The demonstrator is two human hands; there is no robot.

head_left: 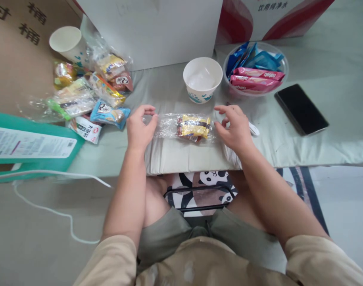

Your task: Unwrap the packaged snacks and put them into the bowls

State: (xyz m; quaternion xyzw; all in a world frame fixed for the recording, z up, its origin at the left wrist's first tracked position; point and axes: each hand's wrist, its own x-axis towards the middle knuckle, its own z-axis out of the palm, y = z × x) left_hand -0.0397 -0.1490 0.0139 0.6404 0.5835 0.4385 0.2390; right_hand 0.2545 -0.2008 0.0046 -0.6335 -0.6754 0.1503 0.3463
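A clear plastic bag (169, 126) with yellow and red snack packets inside lies flat on the grey-green padded surface (199, 155) in front of me. My left hand (139, 129) rests at the bag's left end, its fingers touching the plastic. At the bag's right end is my right hand (233, 127), fingers spread and slightly curled, at or just above the plastic's edge. Neither hand grips anything firmly. A small white object (254, 129) lies half hidden beside my right hand.
A paper cup (202, 79) stands behind the bag. A clear bowl (255, 71) of blue and pink packets sits to its right, a black phone (302, 109) further right. Loose snack packets (92, 95) and a tipped paper cup (66, 41) lie left. Boxes stand behind.
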